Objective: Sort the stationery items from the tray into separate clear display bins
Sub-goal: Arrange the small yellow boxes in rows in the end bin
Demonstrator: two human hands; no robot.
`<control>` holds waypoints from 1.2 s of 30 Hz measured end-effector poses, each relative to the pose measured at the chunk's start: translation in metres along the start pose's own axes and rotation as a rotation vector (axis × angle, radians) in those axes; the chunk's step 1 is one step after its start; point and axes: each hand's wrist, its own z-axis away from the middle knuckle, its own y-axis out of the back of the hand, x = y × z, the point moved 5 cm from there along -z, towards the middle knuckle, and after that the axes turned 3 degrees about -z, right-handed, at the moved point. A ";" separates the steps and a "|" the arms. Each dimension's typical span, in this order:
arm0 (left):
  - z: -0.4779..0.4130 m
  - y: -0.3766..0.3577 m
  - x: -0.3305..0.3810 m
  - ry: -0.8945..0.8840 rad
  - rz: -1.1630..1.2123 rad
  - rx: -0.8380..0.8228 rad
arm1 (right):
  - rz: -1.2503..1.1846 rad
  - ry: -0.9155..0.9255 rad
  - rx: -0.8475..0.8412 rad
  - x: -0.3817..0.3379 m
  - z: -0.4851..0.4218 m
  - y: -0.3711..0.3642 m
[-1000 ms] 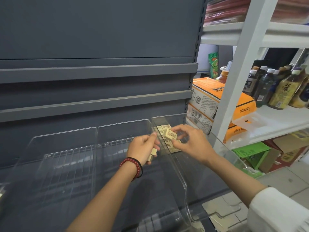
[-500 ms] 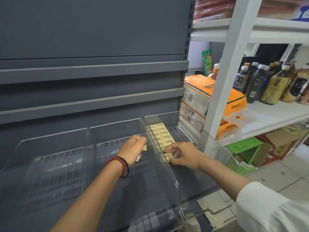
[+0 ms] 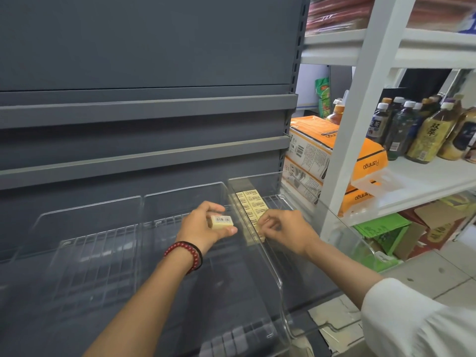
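Three clear display bins stand side by side on a grey shelf. The right bin (image 3: 279, 276) holds rows of small cream erasers (image 3: 251, 200) with printed labels. My left hand (image 3: 203, 226), with a red bead bracelet on its wrist, hovers over the middle bin (image 3: 180, 191) and grips one cream eraser (image 3: 222, 221) with a barcode label facing up. My right hand (image 3: 286, 231) is inside the right bin at the near end of the eraser rows, its fingers curled down onto the erasers there. The left bin (image 3: 85, 210) has nothing in it. No tray is in view.
Grey shelf panels (image 3: 144, 109) rise behind the bins. To the right stands a white rack (image 3: 360, 99) with orange cartons (image 3: 332, 148) and drink bottles (image 3: 427, 132). Green and brown boxes (image 3: 381, 230) sit on the tiled floor below it.
My right hand has moved down from above the bin to the near end of the eraser rows. My left hand has turned, so the eraser in it now shows its barcode.
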 end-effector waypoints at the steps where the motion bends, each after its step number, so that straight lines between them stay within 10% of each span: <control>1: 0.000 0.002 0.001 -0.017 0.008 0.020 | -0.036 0.010 0.042 -0.004 -0.001 0.006; 36: 0.001 -0.004 0.011 -0.057 0.021 -0.066 | -0.167 0.259 0.065 -0.064 0.014 0.018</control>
